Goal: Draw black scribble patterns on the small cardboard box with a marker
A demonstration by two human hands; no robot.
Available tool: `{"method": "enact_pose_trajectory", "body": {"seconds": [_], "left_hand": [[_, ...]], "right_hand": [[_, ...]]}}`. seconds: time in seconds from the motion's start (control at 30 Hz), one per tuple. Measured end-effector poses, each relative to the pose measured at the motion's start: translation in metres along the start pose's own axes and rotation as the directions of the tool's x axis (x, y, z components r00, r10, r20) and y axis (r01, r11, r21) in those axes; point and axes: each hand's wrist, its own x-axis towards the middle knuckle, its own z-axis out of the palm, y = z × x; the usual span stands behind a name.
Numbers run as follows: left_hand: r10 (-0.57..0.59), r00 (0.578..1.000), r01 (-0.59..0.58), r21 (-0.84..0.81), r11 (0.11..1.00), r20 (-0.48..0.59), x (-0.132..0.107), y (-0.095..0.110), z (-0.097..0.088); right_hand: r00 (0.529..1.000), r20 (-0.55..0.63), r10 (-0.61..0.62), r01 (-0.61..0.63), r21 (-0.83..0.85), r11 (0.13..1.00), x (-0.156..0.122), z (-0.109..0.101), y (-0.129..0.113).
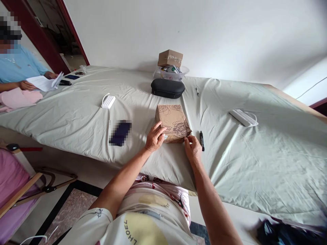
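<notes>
A brown cardboard box (172,117) with dark scribbled loops on its top sits on the cloth in front of me. My left hand (155,137) grips its front left corner, fingers on the top edge and thumb at the front side. At the front right corner, my right hand (192,147) pinches the edge of the box between thumb and fingers. Just right of that hand lies a black marker (202,140). The inside of the box is hidden.
A black zip case (168,88) lies behind the box. Behind it, a plastic tub (185,72) and a small carton (170,58) stand against the wall. White strapped objects (108,101) lie on both sides. At far left, a person (19,64) holds papers (44,82).
</notes>
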Motion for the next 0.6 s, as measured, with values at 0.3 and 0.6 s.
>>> {"method": "enact_pose_trajectory", "body": {"seconds": [0.3,0.6], "left_hand": [[-0.017,1.000,0.017,0.006,1.000,-0.003,0.001,-0.005,-0.002],[-0.032,0.999,0.032,-0.001,0.999,-0.037,0.000,-0.009,-0.001]], "right_hand": [[0.996,0.085,0.032,-0.038,0.076,0.996,-0.002,-0.008,-0.011],[0.995,0.083,0.053,-0.055,0.021,0.998,-0.004,-0.009,-0.016]]}}
